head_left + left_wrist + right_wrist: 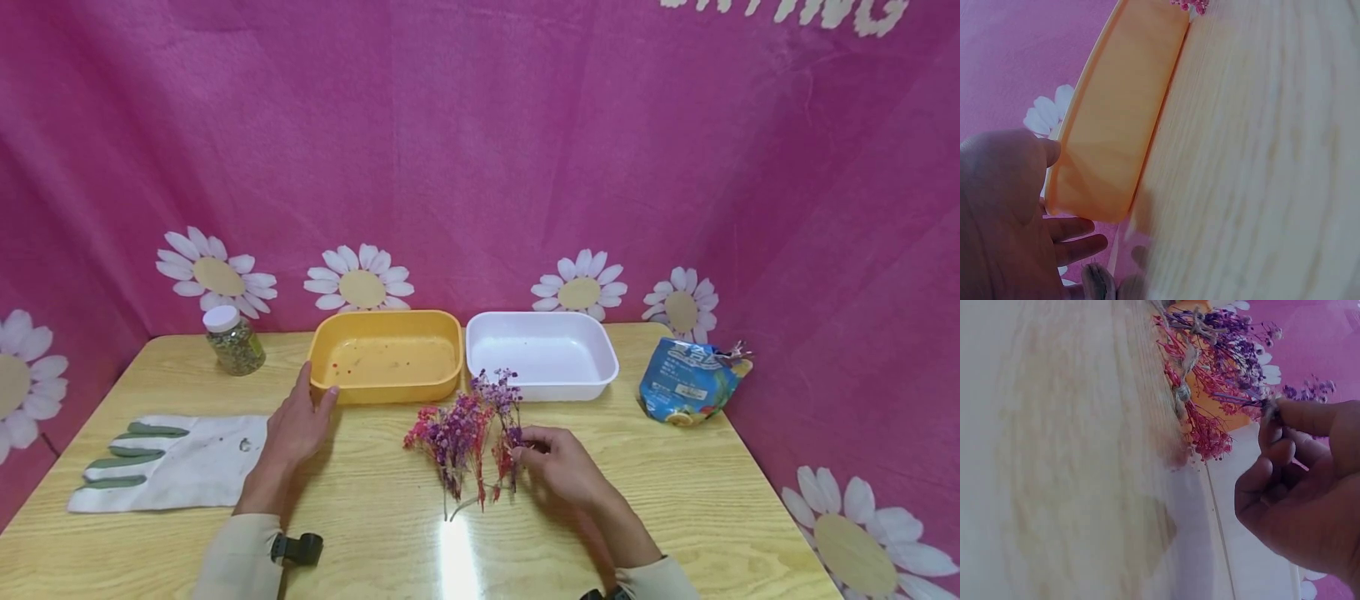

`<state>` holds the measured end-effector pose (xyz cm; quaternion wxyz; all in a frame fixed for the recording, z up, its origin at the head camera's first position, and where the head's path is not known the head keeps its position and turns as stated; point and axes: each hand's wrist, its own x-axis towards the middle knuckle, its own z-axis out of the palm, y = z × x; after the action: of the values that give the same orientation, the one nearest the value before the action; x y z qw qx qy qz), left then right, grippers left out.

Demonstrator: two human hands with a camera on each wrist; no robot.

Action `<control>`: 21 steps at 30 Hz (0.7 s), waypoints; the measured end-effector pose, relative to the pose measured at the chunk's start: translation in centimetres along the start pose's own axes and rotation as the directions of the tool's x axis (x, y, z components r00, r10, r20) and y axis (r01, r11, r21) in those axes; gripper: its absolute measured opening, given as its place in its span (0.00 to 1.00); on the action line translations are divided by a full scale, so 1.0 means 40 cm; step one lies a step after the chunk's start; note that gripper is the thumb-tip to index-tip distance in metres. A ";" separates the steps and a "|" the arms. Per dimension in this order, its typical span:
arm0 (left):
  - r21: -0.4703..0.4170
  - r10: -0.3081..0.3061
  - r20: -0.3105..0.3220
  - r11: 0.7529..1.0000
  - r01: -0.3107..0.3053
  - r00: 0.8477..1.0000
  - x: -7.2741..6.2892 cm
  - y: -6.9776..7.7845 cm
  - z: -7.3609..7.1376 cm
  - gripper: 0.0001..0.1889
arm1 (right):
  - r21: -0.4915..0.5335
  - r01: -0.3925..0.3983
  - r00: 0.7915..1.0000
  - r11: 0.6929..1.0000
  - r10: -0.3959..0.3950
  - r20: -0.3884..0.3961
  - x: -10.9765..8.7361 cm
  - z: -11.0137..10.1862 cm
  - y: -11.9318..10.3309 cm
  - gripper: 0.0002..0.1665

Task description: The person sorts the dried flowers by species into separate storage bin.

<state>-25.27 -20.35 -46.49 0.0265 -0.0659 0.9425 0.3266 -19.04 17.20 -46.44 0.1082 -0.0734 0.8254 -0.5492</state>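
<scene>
My right hand (562, 467) pinches the stems of a purple dried flower bunch (498, 396) between thumb and forefinger; its other fingers are curled in the right wrist view. Beside it are pink and purple dried flower bunches (453, 433), and twine ties (1183, 392) show on some stems. My left hand (296, 425) rests against the near left corner of the yellow-orange bin (397, 393). Its thumb (1051, 151) touches the rim, while the other fingers extend along and past the end. Small red bits and debris lie inside that bin.
A white bin (555, 392) stands right of the orange one. Left are a lidded jar (236, 343) and a white-and-green glove (202, 458). A crumpled blue pouch (686, 383) sits at the right edge. A magenta curtain (480, 167) with printed daisies hangs behind the wooden table.
</scene>
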 end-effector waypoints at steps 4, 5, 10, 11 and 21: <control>0.002 0.001 0.002 1.000 -0.001 1.000 0.000 -0.001 0.000 0.40 | 0.073 -0.002 0.998 0.997 -0.003 0.066 -0.004 -0.007 -0.003 0.15; 0.003 0.000 0.003 1.000 0.000 1.000 0.000 -0.001 0.000 0.40 | 0.081 -0.001 0.997 0.997 -0.005 0.076 -0.004 -0.008 -0.003 0.16; 0.003 -0.002 0.004 1.000 0.002 1.000 0.001 -0.003 0.000 0.40 | 0.103 -0.017 0.994 0.995 0.006 0.109 -0.004 -0.013 0.000 0.17; 0.003 -0.002 0.004 1.000 0.002 1.000 0.001 -0.003 0.000 0.40 | 0.099 -0.021 0.994 0.995 0.010 0.112 -0.003 -0.014 0.002 0.17; 0.008 -0.001 0.001 1.000 0.001 1.000 0.001 -0.004 0.001 0.40 | 0.113 -0.023 0.995 0.993 0.011 0.104 0.001 -0.016 0.003 0.20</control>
<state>-25.28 -20.46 -46.62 0.0272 -0.0660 0.9438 0.3228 -19.24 17.81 -46.33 0.1592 -0.0884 0.7867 -0.5899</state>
